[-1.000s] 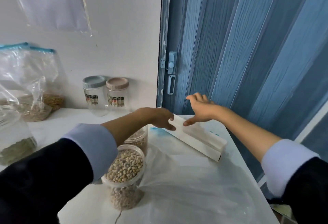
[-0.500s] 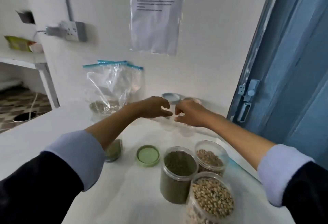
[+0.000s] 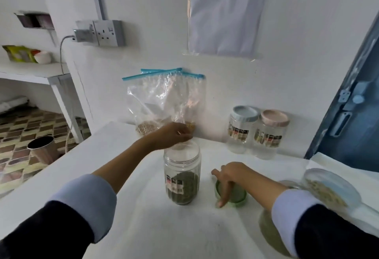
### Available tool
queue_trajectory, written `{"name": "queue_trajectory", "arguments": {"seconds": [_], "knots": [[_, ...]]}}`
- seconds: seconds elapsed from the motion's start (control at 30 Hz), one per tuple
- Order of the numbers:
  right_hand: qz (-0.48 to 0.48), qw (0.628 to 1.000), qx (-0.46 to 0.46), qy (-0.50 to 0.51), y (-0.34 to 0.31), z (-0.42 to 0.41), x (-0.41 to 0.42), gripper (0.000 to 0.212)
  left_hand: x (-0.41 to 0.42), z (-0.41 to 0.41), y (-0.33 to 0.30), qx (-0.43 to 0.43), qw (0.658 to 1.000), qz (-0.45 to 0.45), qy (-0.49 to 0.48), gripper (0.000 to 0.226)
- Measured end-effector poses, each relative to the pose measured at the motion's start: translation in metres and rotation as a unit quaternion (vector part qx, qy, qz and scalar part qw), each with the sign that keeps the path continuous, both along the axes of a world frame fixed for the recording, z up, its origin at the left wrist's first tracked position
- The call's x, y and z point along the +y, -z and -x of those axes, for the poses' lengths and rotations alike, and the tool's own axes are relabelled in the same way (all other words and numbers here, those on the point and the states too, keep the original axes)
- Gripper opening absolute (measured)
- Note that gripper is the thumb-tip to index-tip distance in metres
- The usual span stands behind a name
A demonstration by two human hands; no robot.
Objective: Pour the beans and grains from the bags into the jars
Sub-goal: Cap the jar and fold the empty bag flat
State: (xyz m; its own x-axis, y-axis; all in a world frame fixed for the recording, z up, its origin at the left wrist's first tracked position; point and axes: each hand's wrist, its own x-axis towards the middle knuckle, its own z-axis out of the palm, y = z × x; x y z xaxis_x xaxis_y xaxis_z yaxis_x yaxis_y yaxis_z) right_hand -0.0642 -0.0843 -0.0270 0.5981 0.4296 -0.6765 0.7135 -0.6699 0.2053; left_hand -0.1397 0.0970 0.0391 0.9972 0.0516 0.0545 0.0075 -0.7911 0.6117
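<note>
An open clear jar (image 3: 182, 178), partly filled with green beans, stands mid-table. My left hand (image 3: 174, 135) reaches over it, fingers curled on the far side of its rim. To the jar's right lies a green lid (image 3: 238, 196); my right hand (image 3: 227, 176) covers it, with thumb and fingers curled down round its edge. Two clear bags (image 3: 164, 102) with blue zip strips lean on the wall behind, grains in their bottoms. Two empty jars, one with a blue lid (image 3: 242, 129) and one with a pink lid (image 3: 270, 135), stand at the wall.
At the right edge are a blurred jar of pale beans (image 3: 330, 189) and a jar of green grains (image 3: 268, 232) under my right sleeve. A blue door (image 3: 348, 94) stands to the right. A metal bin (image 3: 41, 150) is on the floor to the left.
The view swung left from the door to the wall. My left hand came onto the open jar's rim; my right hand dropped from near the wall jars onto the green lid.
</note>
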Motion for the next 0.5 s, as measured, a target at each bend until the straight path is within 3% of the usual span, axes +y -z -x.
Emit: {"name": "queue_trajectory", "arguments": {"seconds": [0.1, 0.2, 0.27, 0.3, 0.33, 0.37, 0.43, 0.47, 0.5], "knots": [[-0.039, 0.998, -0.039, 0.003, 0.015, 0.005, 0.0, 0.108, 0.003, -0.002, 0.013, 0.067, 0.995, 0.063, 0.042, 0.02], [-0.087, 0.992, -0.088, 0.026, 0.011, -0.005, 0.003, 0.093, 0.008, -0.003, 0.02, 0.076, 0.984, 0.143, 0.07, 0.02], [-0.181, 0.971, -0.14, 0.066, -0.005, -0.016, 0.003, 0.085, 0.01, 0.0, 0.025, 0.061, 0.968, 0.226, 0.087, 0.025], [-0.273, 0.943, -0.165, 0.098, -0.015, -0.02, 0.002, 0.08, 0.011, 0.002, 0.028, 0.055, 0.954, 0.282, 0.088, 0.032], [-0.4, 0.888, -0.18, 0.142, -0.023, -0.022, 0.0, 0.076, 0.01, 0.004, 0.031, 0.05, 0.937, 0.336, 0.084, 0.042], [-0.55, 0.793, -0.178, 0.19, -0.03, -0.021, -0.001, 0.072, 0.009, 0.007, 0.034, 0.042, 0.924, 0.373, 0.073, 0.051], [-0.809, 0.505, -0.072, 0.293, -0.038, -0.005, 0.0, 0.069, 0.003, 0.011, 0.038, 0.024, 0.912, 0.407, 0.04, 0.064], [-0.869, 0.376, 0.022, 0.321, -0.039, 0.008, 0.004, 0.073, 0.0, 0.012, 0.038, 0.015, 0.908, 0.417, 0.022, 0.068], [-0.89, 0.295, 0.106, 0.332, -0.035, 0.02, 0.01, 0.08, -0.004, 0.013, 0.039, 0.006, 0.904, 0.428, 0.003, 0.07]]}}
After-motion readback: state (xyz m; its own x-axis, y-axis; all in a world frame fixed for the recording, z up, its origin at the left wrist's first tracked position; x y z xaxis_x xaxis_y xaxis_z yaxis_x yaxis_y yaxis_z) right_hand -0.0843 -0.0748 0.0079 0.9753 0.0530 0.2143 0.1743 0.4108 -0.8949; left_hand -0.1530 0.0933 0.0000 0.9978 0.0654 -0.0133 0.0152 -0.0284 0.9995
